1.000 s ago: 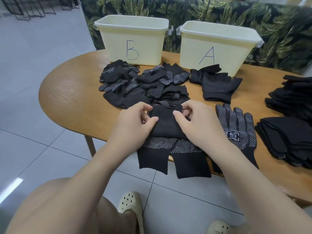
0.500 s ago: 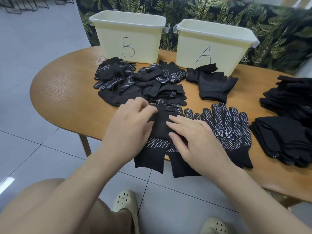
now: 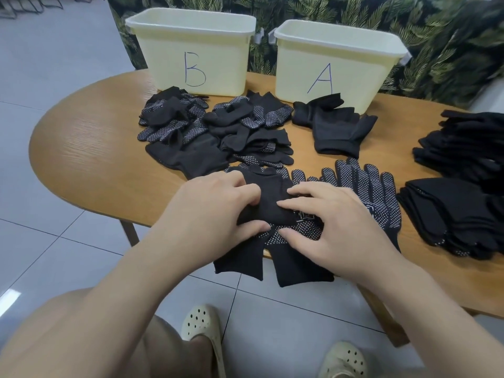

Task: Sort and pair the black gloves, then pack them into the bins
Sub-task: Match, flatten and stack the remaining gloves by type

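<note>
Evidently both hands are folding a dotted glove pair [image 3: 268, 211] at the table's [image 3: 90, 148] near edge; left hand [image 3: 210, 214] is pinching the fold, right hand [image 3: 331, 222] is pressing flat-fingered, keeping it compact for bin B [image 3: 191, 53] or bin A [image 3: 335, 64].

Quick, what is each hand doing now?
Left hand: pinches the folded glove pair.
Right hand: open, fingers flat, pressing the same pair.

Soft even daylight, perhaps edge-warped.
</note>
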The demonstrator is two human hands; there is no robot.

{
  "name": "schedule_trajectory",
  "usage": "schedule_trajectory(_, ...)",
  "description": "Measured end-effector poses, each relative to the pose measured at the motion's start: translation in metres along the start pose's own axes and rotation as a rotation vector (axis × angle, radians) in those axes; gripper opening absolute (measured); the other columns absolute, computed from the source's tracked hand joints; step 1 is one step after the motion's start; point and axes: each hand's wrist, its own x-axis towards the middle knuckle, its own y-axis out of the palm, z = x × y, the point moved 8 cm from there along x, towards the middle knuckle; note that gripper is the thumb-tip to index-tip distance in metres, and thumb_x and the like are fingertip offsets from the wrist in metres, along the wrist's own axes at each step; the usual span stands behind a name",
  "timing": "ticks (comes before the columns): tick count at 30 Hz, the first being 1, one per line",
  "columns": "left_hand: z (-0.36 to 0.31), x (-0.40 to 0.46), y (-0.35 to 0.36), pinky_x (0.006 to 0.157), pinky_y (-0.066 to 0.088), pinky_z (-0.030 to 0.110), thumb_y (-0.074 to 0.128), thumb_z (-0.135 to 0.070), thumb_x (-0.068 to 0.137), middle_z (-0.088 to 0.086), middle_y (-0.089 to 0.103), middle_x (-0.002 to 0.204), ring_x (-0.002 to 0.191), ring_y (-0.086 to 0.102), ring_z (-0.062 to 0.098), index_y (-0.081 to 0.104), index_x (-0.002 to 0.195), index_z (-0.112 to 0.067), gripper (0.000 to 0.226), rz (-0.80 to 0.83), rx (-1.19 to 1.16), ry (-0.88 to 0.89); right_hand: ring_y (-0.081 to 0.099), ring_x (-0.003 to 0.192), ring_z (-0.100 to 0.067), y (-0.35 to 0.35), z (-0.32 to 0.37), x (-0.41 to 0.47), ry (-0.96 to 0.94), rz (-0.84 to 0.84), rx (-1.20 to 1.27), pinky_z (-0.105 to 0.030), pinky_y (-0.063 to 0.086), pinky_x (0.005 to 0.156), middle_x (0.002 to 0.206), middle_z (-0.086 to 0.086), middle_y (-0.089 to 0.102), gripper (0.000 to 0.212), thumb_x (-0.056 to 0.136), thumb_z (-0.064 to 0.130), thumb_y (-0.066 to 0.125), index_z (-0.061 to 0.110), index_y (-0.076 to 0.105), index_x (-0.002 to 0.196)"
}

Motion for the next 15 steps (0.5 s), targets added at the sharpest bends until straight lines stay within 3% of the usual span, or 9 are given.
schedule_trajectory(5, -0.003, 0.001, -0.001, 0.059, 0.034, 0.027, 0.056, -0.063, 0.08, -0.005, 0.059, 0.082, 0.075, 0.06, 0.022, 0.064, 0.083, -0.024, 0.04, -0.046, 0.031, -0.012, 0.058, 0.117, -0.013, -0.001, 0.004, -0.001, -0.047, -0.106, -0.025, -0.033, 0.035, 0.1, 0.119, 0.009, 0.066, 0.03, 0.088, 0.038, 0.065, 0.028, 0.076, 0.114)
schedule_trajectory(9, -0.008, 0.001, 0.001, 0.06, 0.041, 0.032, 0.048, -0.059, 0.085, -0.003, 0.058, 0.081, 0.074, 0.057, 0.023, 0.064, 0.079, -0.02, 0.043, -0.065, 0.046, -0.011, 0.06, 0.114, -0.015, 0.001, 0.012, 0.0, -0.09, -0.147, -0.06, -0.037, 0.041, 0.098, 0.116, 0.007, 0.066, 0.03, 0.088, 0.038, 0.066, 0.027, 0.074, 0.115)
schedule_trajectory(15, -0.015, -0.002, 0.001, 0.066, 0.053, 0.04, 0.059, -0.038, 0.084, -0.004, 0.064, 0.105, 0.088, 0.06, 0.024, 0.069, 0.098, -0.018, 0.027, -0.076, -0.072, 0.066, 0.061, 0.107, -0.016, 0.001, 0.02, 0.003, -0.126, -0.206, -0.083, -0.04, 0.043, 0.093, 0.111, 0.007, 0.066, 0.02, 0.096, 0.03, 0.059, 0.024, 0.074, 0.107)
